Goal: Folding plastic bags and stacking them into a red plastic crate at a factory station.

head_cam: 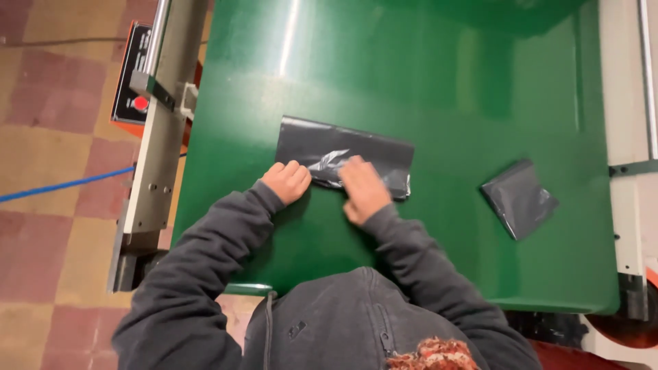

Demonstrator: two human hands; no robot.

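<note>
Well, both hands were down on the bag, a flat dark-grey plastic one lying lengthwise near the middle of the green table. Left hand was curled into a loose fist at the bag's near-left corner, knuckles up, fingers tucked together; whether it pinched the edge underneath, I couldn't tell. Right hand lay flat, fingers together, palm pressing the bag's near edge just right of a crinkled, shiny patch. Nothing bulged inside the bag; it sat flat and looked empty, though its mouth wasn't visible. Off to the right, well apart, a second bag lay folded into a small tilted square, flat too. Grey hoodie sleeves ran up from the bottom of the view. Along the table's left side stood a pale metal frame with a black panel carrying a red button, and a blue cable crossed the checkered floor.
</note>
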